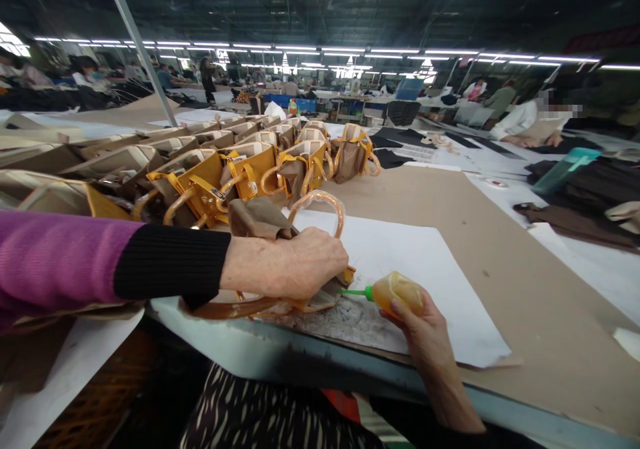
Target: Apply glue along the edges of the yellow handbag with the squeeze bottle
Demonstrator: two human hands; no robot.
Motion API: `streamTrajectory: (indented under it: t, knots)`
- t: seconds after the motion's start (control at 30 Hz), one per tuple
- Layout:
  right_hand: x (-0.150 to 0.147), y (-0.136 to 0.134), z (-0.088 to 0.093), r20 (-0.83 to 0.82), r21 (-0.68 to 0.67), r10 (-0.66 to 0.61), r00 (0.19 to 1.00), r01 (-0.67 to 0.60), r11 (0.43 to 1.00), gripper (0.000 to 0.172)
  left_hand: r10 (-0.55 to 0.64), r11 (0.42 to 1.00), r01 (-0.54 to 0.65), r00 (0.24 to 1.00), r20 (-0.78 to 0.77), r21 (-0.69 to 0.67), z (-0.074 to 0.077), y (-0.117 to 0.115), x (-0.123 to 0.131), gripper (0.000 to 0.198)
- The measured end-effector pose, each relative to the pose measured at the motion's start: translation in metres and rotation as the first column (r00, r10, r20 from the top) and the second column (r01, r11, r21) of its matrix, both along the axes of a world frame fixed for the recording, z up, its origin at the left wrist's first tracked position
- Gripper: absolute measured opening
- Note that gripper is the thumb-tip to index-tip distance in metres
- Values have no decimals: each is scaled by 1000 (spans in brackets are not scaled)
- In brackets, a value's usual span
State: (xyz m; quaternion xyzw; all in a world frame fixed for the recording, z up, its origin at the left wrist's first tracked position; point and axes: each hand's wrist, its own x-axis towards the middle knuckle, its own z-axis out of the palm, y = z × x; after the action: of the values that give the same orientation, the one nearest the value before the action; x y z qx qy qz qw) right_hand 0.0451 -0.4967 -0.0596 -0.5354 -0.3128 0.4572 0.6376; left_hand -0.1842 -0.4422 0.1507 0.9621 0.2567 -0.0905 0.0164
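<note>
My left hand (pixel 313 259) reaches in from the left, fingers closed and mostly hidden, gripping a brown handbag (pixel 263 217) with yellow trim that lies at the table's front edge. One of its plastic-wrapped tan handles (pixel 341 212) arches up behind the hand; the other strap lies in front. In my right hand (pixel 423 322) is a soft squeeze bottle (pixel 395 290) of amber liquid, gripped from below and tilted sideways. Its thin green nozzle points left, with the tip at the bag's edge just beside my left hand. Whether the tip touches the bag I cannot tell.
Rows of brown and yellow handbags (pixel 200 175) stand at the back left. A stained white sheet (pixel 425 255) lies under the work on brown board (pixel 540 315). To the right are dark fabric pieces (pixel 585 185) and a teal object (pixel 565 169). A co-worker (pixel 530 122) is across the table.
</note>
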Motion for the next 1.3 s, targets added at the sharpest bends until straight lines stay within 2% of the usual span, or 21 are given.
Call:
streamTrajectory:
  t: [0.07,0.13,0.23,0.33,0.43,0.67,0.87,0.97,1.13,1.3]
  knots:
    - [0,-3,1,1,-7,32,999,-32,999,52,27,999,-31,993,-112,-31,2,-3,4,21]
    - [1,-6,3,19,-18,59,998,-59,998,54,28,998,-38,987,-160,-58,-5,-2,5,20]
    - [1,-7,5,48,-17,59,997,-58,998,55,-2,999,0,999,-55,-38,-29,5,-3,20]
    - [-1,-3,3,20,22,-13,1000,13,1000,56,-89,995,85,992,95,46,-55,12,-19,23]
    - [-4,2,-1,-23,48,-52,998,53,997,56,-149,985,132,975,164,115,-68,14,-29,24]
    - [-8,-6,-5,-29,-8,-24,999,24,1000,53,-138,986,123,982,129,116,-64,11,-27,23]
    - [-9,-11,-2,-125,-37,-54,991,49,998,53,-197,968,155,956,215,197,-80,16,-34,19]
    - [-10,-11,0,-173,-46,-81,982,74,996,53,-204,963,158,956,209,219,-82,16,-37,19]
    - [-11,-14,0,-173,-73,-58,983,46,996,54,-202,967,165,961,190,194,-73,13,-36,21]
    - [-11,-18,3,-177,-89,-56,983,40,995,57,-182,979,156,957,224,128,-75,12,-33,19]
